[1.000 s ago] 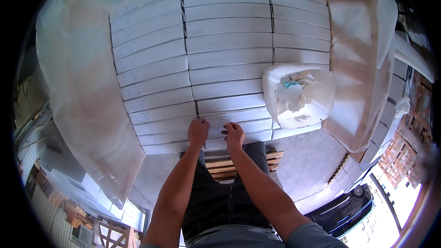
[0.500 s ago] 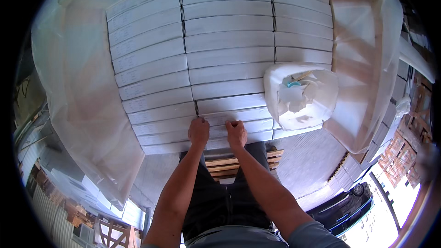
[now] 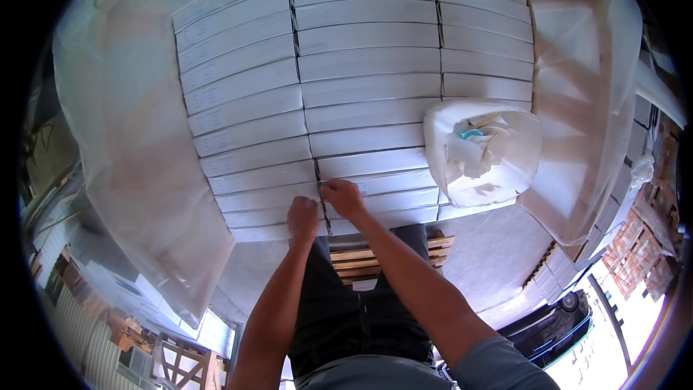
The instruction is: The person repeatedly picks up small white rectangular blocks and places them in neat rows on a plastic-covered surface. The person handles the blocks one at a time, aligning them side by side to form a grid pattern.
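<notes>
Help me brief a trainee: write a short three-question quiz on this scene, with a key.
1. How many side-by-side columns do the flat white cartons form? A) two B) three C) four
2. True or false: the right hand is farther forward, away from the person's body, than the left hand.
3. What colour is the bright piece among the pale scraps inside the open white tub?

Key: 1. B, three. 2. True. 3. Teal.

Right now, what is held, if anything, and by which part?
It cannot be told: left hand and right hand curl near white boxes, hiding any grip.
</notes>
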{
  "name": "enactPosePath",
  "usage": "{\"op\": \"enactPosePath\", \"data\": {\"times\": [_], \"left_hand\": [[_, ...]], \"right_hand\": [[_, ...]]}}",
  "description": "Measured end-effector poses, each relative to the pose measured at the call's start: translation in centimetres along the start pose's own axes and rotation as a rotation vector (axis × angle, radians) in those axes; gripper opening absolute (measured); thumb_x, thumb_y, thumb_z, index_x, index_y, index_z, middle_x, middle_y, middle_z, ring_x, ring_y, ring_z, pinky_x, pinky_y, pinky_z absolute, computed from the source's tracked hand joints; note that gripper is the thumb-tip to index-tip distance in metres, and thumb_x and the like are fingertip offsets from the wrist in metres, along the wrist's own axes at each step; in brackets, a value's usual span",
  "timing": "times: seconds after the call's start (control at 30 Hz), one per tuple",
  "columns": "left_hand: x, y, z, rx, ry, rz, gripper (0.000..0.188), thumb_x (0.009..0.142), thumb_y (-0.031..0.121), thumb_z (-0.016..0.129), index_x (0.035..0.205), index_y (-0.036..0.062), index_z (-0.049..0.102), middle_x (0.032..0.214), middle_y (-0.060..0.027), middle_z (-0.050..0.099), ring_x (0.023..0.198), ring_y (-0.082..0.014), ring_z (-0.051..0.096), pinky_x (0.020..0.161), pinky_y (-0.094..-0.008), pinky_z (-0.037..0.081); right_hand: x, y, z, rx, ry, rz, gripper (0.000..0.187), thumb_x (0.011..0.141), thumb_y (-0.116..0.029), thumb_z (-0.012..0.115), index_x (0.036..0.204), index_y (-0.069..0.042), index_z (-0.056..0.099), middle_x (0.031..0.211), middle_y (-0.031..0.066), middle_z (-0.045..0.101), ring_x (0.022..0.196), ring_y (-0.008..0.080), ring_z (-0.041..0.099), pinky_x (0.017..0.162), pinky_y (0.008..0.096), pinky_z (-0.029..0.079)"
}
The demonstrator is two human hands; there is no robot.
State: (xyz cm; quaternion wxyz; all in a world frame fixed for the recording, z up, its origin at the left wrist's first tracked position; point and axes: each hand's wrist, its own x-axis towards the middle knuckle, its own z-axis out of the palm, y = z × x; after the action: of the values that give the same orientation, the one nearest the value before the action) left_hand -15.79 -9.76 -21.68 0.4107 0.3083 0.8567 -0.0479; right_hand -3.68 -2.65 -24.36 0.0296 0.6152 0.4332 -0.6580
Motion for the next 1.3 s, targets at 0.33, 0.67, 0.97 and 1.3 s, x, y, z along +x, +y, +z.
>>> {"op": "enactPosePath", "data": {"times": [0.33,0.67,0.97,1.3], "left_hand": [[-2.7,-5.0,-3.3,-0.669,-0.254,-0.312,0.023,0.088,0.024,0.057,0.094,0.0025,0.063,0.076,-0.0072,0.061,0.051,-0.0136,0.054,0.044,-0.0294,0.042],[-8.7,2.7,-8.0,-1.221,-0.737,-0.416,0.04,0.095,0.042,0.052,0.107,0.0043,0.054,0.073,-0.0112,0.061,0.058,-0.0226,0.06,0.054,-0.0354,0.05],[-15.4,9.2,-15.3,-1.224,-0.874,-0.17,0.053,0.099,0.05,0.034,0.108,0.0013,0.053,0.082,-0.0152,0.063,0.06,-0.0298,0.064,0.058,-0.0406,0.053],[-22.2,13.4,-21.0,-1.169,-1.114,0.141,0.058,0.102,0.044,0.02,0.12,-0.0029,0.048,0.082,-0.0161,0.064,0.068,-0.0267,0.064,0.065,-0.0379,0.054]], "right_hand": [[-0.6,5.0,-8.7,0.322,0.073,0.103,0.028,0.084,-0.026,0.061,0.097,-0.004,0.071,0.08,0.007,0.071,0.078,0.0161,0.068,0.072,0.0304,0.052],[-12.5,-1.0,-8.1,0.167,-0.025,-0.157,0.032,0.08,-0.023,0.072,0.104,-0.003,0.066,0.089,0.0099,0.07,0.082,0.0169,0.067,0.075,0.0306,0.052],[-22.1,-9.8,-10.1,0.104,-0.137,-0.372,0.036,0.078,-0.02,0.074,0.104,0.002,0.063,0.082,0.0092,0.064,0.075,0.0182,0.063,0.072,0.0318,0.05],[-29.6,-14.2,-14.9,0.284,-0.237,-0.286,0.032,0.083,-0.014,0.07,0.106,0.005,0.059,0.086,0.0111,0.065,0.074,0.016,0.064,0.071,0.03,0.052]]}}
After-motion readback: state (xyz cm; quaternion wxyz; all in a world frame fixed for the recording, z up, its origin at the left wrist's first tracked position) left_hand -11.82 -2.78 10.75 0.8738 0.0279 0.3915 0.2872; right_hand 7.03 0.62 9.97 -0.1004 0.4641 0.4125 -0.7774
